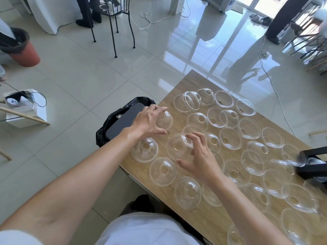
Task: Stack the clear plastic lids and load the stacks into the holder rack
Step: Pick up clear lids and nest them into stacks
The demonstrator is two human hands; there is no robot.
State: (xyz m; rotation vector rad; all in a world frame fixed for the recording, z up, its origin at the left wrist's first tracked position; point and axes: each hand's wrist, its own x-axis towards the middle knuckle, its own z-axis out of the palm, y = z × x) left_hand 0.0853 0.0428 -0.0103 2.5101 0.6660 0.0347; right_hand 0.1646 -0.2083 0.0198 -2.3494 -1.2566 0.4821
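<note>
Several clear domed plastic lids lie scattered over the wooden table (194,80). My left hand (148,121) curls its fingers over one dome lid (165,120) at the table's left edge and grips it. My right hand (198,156) grips another dome lid (178,146), fingertips on its top and thumb by its near rim. More lids lie close by, one (145,152) under my left wrist and one (162,171) nearer me. The black holder rack (313,161) stands at the right edge of the table, partly cut off.
A bin lined with a black bag (122,121) stands on the floor against the table's left side. Chairs, a red-brown bin (23,52), a white box (26,108) and cables are on the tiled floor beyond. People's legs show at the far edge.
</note>
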